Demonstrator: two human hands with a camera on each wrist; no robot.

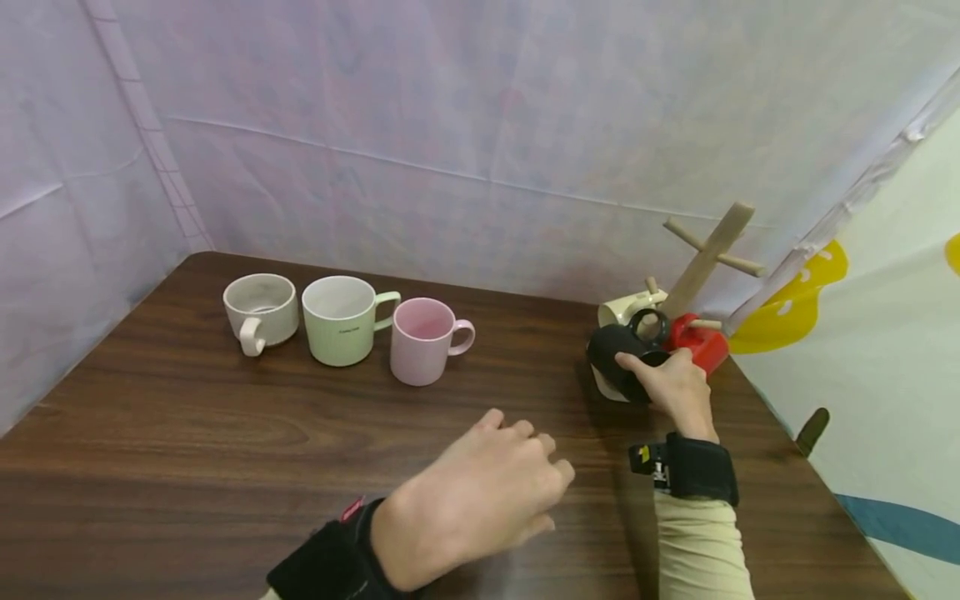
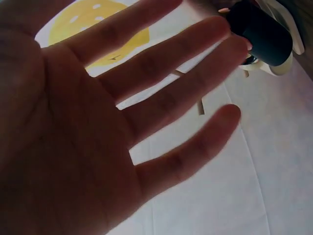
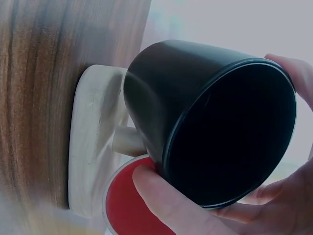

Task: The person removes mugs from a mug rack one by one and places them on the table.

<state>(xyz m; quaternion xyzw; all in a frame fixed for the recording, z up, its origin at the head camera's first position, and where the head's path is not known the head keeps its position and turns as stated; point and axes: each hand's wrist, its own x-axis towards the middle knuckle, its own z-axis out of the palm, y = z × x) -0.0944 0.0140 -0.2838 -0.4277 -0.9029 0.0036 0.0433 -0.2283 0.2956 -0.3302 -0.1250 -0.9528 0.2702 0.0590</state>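
My right hand (image 1: 678, 387) grips a black mug (image 1: 613, 358) by its rim, thumb on one side and fingers on the other. The mug lies tilted on its side at the wooden mug tree (image 1: 703, 262), handle upward. In the right wrist view its dark mouth faces the camera, and a peg shows beneath it above the pale base (image 3: 90, 147). A red mug (image 1: 705, 346) and a cream mug (image 1: 619, 309) hang on the tree on either side. My left hand (image 1: 480, 492) is over the table, fingers spread and holding nothing.
On the left of the brown table (image 1: 225, 433) stand a white cup (image 1: 273, 321), a pale green mug (image 1: 337, 333) and a pink mug (image 1: 416, 354). Two upper pegs of the tree carry no mug. White cloth (image 1: 450, 108) hangs behind and on the sides.
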